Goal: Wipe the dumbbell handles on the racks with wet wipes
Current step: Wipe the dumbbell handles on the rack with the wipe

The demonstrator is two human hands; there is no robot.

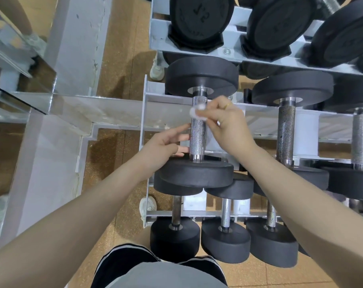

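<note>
Handle gets a small wipe pinched by right hand; left hand, fingers loosely straight, touches it. Wipe could slip off the knurling.

A black dumbbell lies across the grey rack's middle tier, its knurled chrome handle running away from the viewer. A small crumpled white wet wipe presses against the handle's far end

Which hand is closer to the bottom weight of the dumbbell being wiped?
Left. The left hand hangs just above the lower weight, fingers beside the handle. The right hand pinches the wipe higher up.
</note>
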